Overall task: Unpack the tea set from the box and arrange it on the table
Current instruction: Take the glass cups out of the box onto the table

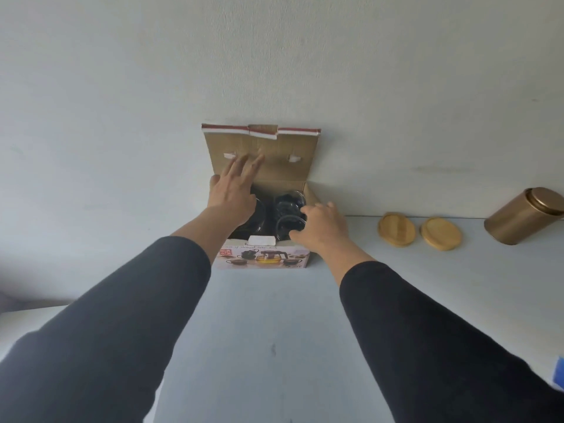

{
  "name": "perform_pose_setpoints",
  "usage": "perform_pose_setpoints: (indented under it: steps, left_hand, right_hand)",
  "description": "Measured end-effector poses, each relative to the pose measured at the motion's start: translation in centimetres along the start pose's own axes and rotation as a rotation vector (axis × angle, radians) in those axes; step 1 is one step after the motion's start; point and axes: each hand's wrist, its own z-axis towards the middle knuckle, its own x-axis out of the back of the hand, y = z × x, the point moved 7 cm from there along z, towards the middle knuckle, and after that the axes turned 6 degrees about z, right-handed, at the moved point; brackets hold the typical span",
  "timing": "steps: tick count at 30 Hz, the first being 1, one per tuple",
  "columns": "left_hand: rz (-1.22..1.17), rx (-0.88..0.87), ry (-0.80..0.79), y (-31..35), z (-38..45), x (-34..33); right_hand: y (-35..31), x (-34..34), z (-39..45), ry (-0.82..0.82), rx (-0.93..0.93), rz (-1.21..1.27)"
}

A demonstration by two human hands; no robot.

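An open cardboard tea set box [262, 259] stands against the wall at the back of the white table [274, 331], its lid flap [283, 154] raised upright. Dark glass pieces [287, 203] sit inside. My left hand [233, 193] reaches over the left half of the box with fingers straight, its tips against the flap. My right hand [320, 224] is at the box's right edge, fingers curled round a dark glass cup [288, 222] inside. Two round wooden coasters [396, 228] [441, 233] lie on the table to the right.
A gold metal canister [525, 215] stands at the far right near the wall. A blue object [560, 374] shows at the right frame edge. The wall runs directly behind the box.
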Motion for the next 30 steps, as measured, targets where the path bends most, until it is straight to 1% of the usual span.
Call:
perform_pose_setpoints:
  steps: [2, 4, 6, 10, 16, 19, 22, 24, 27, 30]
  left_hand:
    - [0.034, -0.004, -0.029, 0.3, 0.8, -0.8]
    - [0.064, 0.01, -0.077, 0.2, 1.1, -2.1]
    - [0.097, 0.012, -0.104, -0.1, 1.1, -3.3]
    - [0.114, 0.052, -0.098, -1.0, 0.5, -4.5]
    - [0.068, 0.1, -0.089, -1.3, 0.5, -5.6]
    - [0.052, 0.11, -0.077, -1.2, 0.5, -5.9]
    - [0.048, 0.104, -0.069, -1.3, 0.5, -5.9]
    - [0.043, 0.107, -0.062, -1.3, 0.4, -5.8]
    - [0.012, 0.103, -0.071, -0.7, -0.1, -5.5]
    - [-0.047, 0.11, -0.076, 0.2, -0.8, -5.2]
  right_hand:
    - [-0.7, -0.1, 0.6, 0.011, 0.043, -0.114]
    - [-1.0, -0.6, 1.4, 0.002, 0.05, -0.176]
    - [-1.2, -1.2, 2.1, -0.024, 0.034, -0.219]
    - [-1.6, -2.3, 3.1, -0.08, -0.013, -0.293]
    - [-1.7, -3.2, 3.6, -0.163, -0.085, -0.289]
    - [-1.6, -3.3, 3.7, -0.14, -0.096, -0.276]
    - [-1.3, -3.3, 3.4, -0.08, -0.108, -0.2]
    - [-1.3, -3.1, 2.9, 0.0, -0.087, -0.131]
    - [-1.2, -1.9, 2.0, 0.128, -0.04, 0.097]
    - [-0.6, -0.2, 1.1, 0.173, -0.024, 0.298]
